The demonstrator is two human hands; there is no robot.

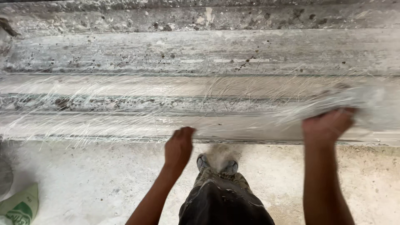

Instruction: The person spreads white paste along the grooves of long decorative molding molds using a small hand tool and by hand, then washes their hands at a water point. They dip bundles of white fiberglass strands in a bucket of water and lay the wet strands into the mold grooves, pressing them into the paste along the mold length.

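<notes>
Head view, looking down at a long grey moulded slab with stepped ridges, running left to right across the far half of the scene, surface spattered with dark specks. Thin white fibre strands are spread over its near ridges, densest left and centre. Right hand is closed, gripping a blurred wad of the same white fibre at the right side of the slab, over the near edge. Left hand is at centre, fingers curled down touching the slab's near edge among the strands; cannot tell whether it grips any. Below the hands, pale concrete floor. Person's dusty feet sit just near of the slab, between the two arms, dark trousers below. Green-and-white bag corner at near left on the floor.
</notes>
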